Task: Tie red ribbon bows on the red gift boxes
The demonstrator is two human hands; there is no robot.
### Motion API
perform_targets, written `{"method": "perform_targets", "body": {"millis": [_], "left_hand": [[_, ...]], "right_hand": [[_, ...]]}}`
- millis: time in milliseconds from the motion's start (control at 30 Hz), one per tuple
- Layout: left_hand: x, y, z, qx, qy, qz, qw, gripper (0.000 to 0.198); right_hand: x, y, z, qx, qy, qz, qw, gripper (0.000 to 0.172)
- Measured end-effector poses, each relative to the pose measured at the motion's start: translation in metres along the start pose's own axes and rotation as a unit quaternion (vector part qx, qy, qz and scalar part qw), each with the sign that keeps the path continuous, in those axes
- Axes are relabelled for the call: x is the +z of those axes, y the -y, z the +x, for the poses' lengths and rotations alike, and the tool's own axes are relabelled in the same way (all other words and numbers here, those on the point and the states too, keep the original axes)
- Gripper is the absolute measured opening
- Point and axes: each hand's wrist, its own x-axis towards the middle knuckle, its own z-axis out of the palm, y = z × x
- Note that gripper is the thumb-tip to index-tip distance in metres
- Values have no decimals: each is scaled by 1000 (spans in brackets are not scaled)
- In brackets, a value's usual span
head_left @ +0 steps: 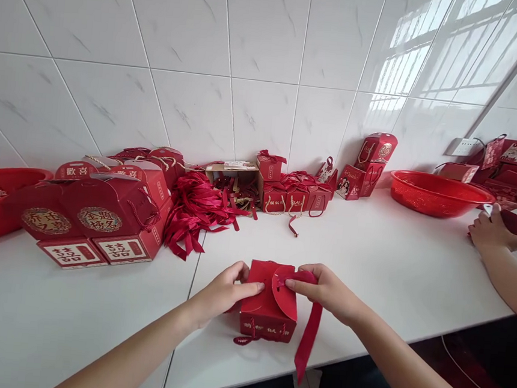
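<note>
- Both forearms reach in from the near table edge, converging at centre; wrists low, hands angled inward.
- Small red box (268, 306) sits on the white table (392, 260) close to the near edge, directly btwn the hands.
- Left hand (223, 290): fingers partly curled, thumb + fingertips pressing box's top left side.
- Right hand (329, 292): pinched shut on red ribbon (308, 337) at the curved top flap; ribbon tail hangs past near edge.
- Another person's hand (493, 229) at right edge, on a dark red card (516, 222).
- Back edge: large red boxes (102, 216), loose ribbon pile (198, 210), red basin (437, 194).
</note>
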Motion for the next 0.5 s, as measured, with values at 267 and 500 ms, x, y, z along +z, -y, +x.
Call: {"method": "perform_targets", "body": {"millis": [267, 500], "left_hand": [[-19, -8, -9, 18, 13, 142, 990, 45], [-11, -10, -14, 13, -20, 71, 997, 43]], "right_hand": [[-18, -14, -5, -30, -24, -72, 997, 50], [-19, -18, 5, -67, -145, -212, 964, 50]]}}
